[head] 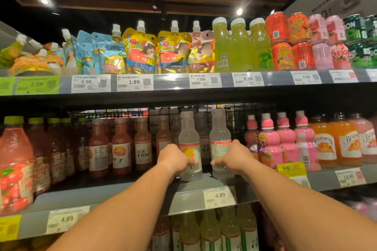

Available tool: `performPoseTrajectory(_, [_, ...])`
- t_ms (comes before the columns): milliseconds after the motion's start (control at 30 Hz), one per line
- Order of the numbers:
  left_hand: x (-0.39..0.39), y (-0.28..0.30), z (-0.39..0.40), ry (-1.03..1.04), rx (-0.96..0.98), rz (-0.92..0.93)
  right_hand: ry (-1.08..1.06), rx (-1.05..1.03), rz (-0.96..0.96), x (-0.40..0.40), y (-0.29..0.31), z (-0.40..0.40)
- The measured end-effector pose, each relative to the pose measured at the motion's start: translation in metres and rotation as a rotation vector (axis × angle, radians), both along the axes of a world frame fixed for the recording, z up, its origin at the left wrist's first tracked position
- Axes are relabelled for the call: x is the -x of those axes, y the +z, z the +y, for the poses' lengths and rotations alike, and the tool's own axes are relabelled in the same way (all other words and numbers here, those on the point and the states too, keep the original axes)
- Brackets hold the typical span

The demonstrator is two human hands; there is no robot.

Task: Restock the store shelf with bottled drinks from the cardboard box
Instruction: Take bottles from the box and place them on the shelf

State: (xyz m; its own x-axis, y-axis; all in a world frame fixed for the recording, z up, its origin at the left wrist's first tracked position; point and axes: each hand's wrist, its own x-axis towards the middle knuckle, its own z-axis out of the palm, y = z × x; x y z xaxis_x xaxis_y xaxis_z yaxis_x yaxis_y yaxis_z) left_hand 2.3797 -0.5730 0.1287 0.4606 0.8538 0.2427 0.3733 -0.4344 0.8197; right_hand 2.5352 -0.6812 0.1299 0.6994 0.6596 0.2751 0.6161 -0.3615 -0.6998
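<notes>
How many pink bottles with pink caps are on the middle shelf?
4, standing in a row right of the right hand: first, second, third, fourth. More may hide behind them.

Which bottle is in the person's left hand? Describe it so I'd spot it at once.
Find the middle shelf, between the reddish-brown bottles and the pink ones. The left hand grips a pale cloudy bottle. Unlike its twin in the right hand, its label shows a yellow-orange flower.
</notes>
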Motion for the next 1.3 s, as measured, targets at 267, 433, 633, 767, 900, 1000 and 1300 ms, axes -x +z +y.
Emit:
performPoseTrajectory(267, [-0.015, 0.0, 0.015, -0.004, -0.027, 0.102, -0.018, 0.137, -0.063, -0.011, 0.006, 0.028])
performPoseTrajectory(433, [-0.016, 0.0, 0.017, -0.009, -0.051, 0.136, -0.037, 0.167, -0.089, -0.014, 0.004, 0.034])
performPoseTrajectory(633, [-0.016, 0.002, -0.001, 0.051, -0.174, 0.329, -0.074, 0.202, -0.127, 0.002, 0.007, 0.026])
performPoseTrajectory(767, [0.005, 0.033, -0.023, 0.067, -0.279, 0.383, -0.135, 0.179, -0.154, 0.024, 0.018, 0.005])
performPoseTrajectory(900, [0.036, 0.043, -0.044, 0.129, -0.424, 0.343, -0.159, 0.117, -0.247, 0.051, 0.017, -0.018])
performPoseTrajectory(1000, [0.07, 0.027, -0.067, 0.183, -0.615, 0.342, -0.14, 0.075, -0.321, 0.08, 0.008, -0.044])
performPoseTrajectory(1300, [0.176, -0.063, -0.14, 0.216, -0.641, 0.375, -0.017, 0.065, -0.369, 0.21, -0.067, -0.115])
